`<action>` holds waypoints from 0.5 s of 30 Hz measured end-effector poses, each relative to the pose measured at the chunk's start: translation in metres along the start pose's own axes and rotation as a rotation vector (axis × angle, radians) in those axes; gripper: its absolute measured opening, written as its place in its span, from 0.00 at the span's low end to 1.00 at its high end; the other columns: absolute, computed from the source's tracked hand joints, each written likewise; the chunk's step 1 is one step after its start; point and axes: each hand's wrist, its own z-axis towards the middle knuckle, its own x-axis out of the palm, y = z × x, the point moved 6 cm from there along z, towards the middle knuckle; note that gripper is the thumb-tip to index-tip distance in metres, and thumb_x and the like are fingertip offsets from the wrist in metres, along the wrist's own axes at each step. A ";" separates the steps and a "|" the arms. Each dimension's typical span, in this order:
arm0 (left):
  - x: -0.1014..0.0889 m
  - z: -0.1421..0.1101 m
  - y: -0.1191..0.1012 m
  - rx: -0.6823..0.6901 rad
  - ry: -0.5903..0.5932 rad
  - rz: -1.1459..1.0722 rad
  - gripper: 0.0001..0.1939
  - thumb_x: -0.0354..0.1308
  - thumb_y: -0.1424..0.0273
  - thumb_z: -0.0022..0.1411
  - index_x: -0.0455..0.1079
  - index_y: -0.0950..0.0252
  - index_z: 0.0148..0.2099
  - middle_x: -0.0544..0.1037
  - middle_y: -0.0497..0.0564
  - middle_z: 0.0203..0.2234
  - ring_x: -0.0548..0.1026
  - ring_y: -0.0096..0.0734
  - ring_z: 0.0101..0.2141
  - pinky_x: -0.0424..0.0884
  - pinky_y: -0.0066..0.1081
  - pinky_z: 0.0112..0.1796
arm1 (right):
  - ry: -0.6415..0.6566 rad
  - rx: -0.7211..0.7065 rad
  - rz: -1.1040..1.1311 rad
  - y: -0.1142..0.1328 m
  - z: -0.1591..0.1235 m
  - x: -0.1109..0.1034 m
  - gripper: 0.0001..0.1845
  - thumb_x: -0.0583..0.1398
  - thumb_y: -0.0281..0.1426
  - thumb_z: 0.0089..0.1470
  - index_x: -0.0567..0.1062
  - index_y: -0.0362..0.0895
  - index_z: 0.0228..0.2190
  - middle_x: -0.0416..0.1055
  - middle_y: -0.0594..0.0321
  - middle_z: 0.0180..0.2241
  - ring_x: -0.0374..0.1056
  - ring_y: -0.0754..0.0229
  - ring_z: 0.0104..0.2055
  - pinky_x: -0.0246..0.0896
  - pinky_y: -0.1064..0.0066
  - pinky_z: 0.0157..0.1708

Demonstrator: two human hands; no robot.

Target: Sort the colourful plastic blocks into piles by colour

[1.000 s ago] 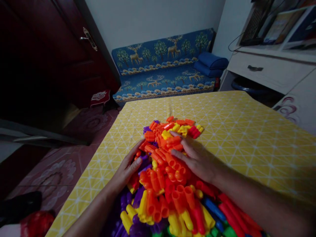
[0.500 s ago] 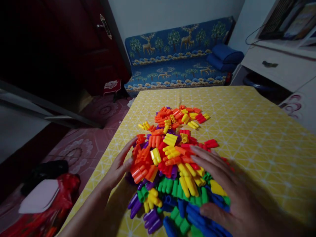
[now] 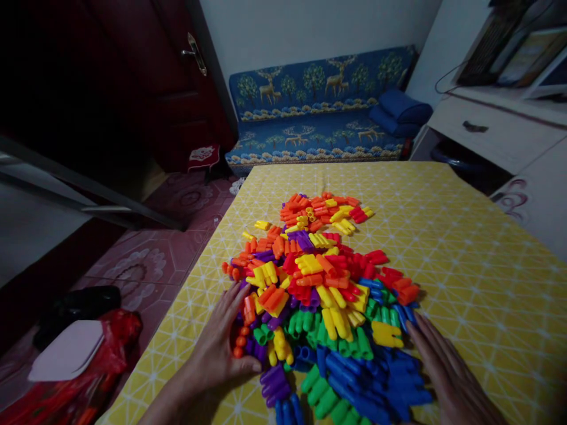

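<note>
A heap of plastic bullet-shaped building blocks (image 3: 310,321) lies on the yellow patterned tablecloth (image 3: 478,265), in orange, red, yellow, purple, green and blue. My left hand (image 3: 217,339) cups the heap's left side, fingers apart, beside orange blocks (image 3: 240,341) and purple ones. Its thumb reaches toward a purple block (image 3: 274,383). On the other side my right hand (image 3: 452,372) rests with fingers stretched out, close to the blue blocks (image 3: 390,378). Neither hand grips a block. A smaller cluster of mostly orange blocks (image 3: 296,206) lies farther back.
Beyond the table stands a blue sofa (image 3: 319,124) with deer and trees. A white cabinet (image 3: 500,124) is at right, a dark red door (image 3: 163,77) at left. On the floor lie a red plastic bag (image 3: 119,336) and a small stool (image 3: 204,156) stands near the door.
My left hand has moved down along the heap's edge, and my right hand has come off its top to the right. Orange and yellow blocks on the left have spread out.
</note>
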 end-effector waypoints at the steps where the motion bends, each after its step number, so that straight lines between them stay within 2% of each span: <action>1: 0.002 0.005 -0.002 -0.008 -0.003 -0.035 0.61 0.61 0.35 0.42 0.47 0.55 0.72 0.54 0.62 0.68 0.55 0.65 0.65 0.55 0.59 0.62 | 0.006 0.010 0.017 0.005 0.013 0.001 0.64 0.66 0.48 0.41 0.40 0.41 0.69 0.45 0.48 0.69 0.54 0.31 0.65 0.63 0.44 0.57; 3: 0.007 0.015 -0.007 -0.035 -0.008 -0.108 0.60 0.67 0.40 0.42 0.49 0.55 0.71 0.57 0.62 0.67 0.57 0.65 0.64 0.59 0.57 0.60 | 0.020 -0.007 0.053 0.015 0.036 0.006 0.59 0.64 0.41 0.46 0.40 0.43 0.69 0.49 0.50 0.68 0.57 0.37 0.65 0.65 0.49 0.56; 5: 0.011 0.025 -0.010 -0.063 0.001 -0.201 0.58 0.70 0.45 0.42 0.51 0.56 0.71 0.60 0.62 0.65 0.59 0.64 0.64 0.61 0.55 0.60 | 0.027 -0.096 0.096 0.030 0.057 0.011 0.54 0.61 0.37 0.50 0.39 0.45 0.69 0.52 0.52 0.68 0.59 0.42 0.64 0.66 0.51 0.56; 7: 0.015 0.034 -0.014 -0.081 0.031 -0.324 0.57 0.72 0.49 0.44 0.51 0.57 0.71 0.61 0.62 0.65 0.59 0.63 0.64 0.61 0.54 0.60 | 0.034 -0.200 0.159 0.046 0.076 0.015 0.52 0.60 0.37 0.53 0.39 0.46 0.69 0.51 0.52 0.68 0.58 0.44 0.65 0.65 0.52 0.58; 9: 0.019 0.043 -0.019 -0.091 0.062 -0.434 0.57 0.73 0.52 0.44 0.50 0.58 0.71 0.60 0.62 0.66 0.59 0.62 0.64 0.59 0.55 0.61 | 0.042 -0.231 0.233 0.060 0.093 0.016 0.52 0.61 0.37 0.53 0.39 0.45 0.69 0.50 0.51 0.68 0.55 0.44 0.67 0.62 0.52 0.60; 12: 0.023 0.056 -0.031 -0.110 0.107 -0.556 0.56 0.74 0.57 0.45 0.49 0.57 0.71 0.58 0.59 0.67 0.57 0.61 0.65 0.55 0.54 0.63 | 0.010 -0.105 0.315 0.068 0.120 0.009 0.51 0.61 0.33 0.52 0.41 0.47 0.69 0.54 0.52 0.67 0.57 0.43 0.66 0.64 0.48 0.59; 15: 0.026 0.073 -0.045 -0.153 0.144 -0.725 0.57 0.73 0.60 0.47 0.44 0.56 0.72 0.63 0.59 0.65 0.63 0.58 0.62 0.60 0.51 0.62 | -0.028 0.020 0.461 0.074 0.144 -0.001 0.51 0.63 0.34 0.50 0.45 0.49 0.69 0.64 0.51 0.62 0.65 0.41 0.59 0.70 0.49 0.52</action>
